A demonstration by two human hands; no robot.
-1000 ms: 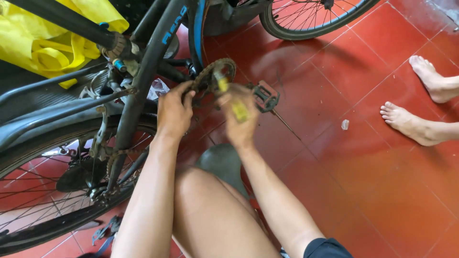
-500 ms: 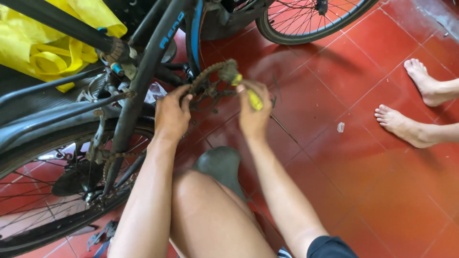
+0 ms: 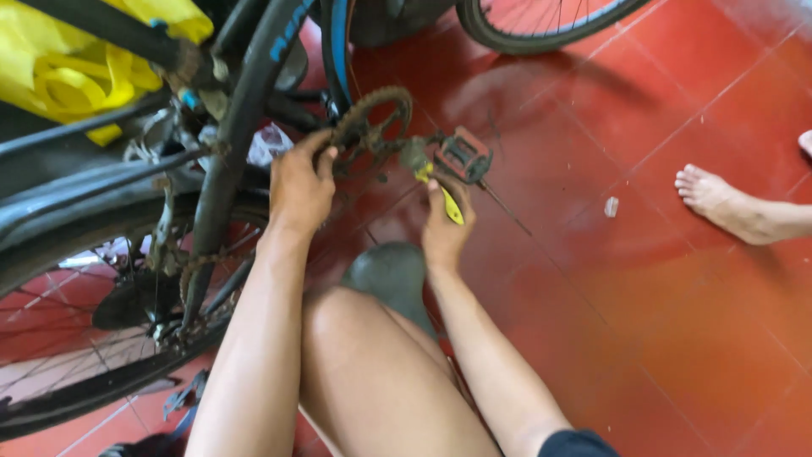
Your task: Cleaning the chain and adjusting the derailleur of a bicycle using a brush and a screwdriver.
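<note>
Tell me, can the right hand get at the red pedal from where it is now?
Probably yes. The right hand, gripping a yellow tool, sits just below the red pedal, with nothing between them. It would likely need to shift or drop the tool first.

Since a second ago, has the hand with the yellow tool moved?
Yes. The right hand with the yellow tool has dropped from level with the chainring to below the pedal, nearer the knee.

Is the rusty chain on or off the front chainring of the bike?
On, as far as shows: the rusty chain wraps the toothed chainring, beside the left hand. The lower run is partly hidden.
</note>
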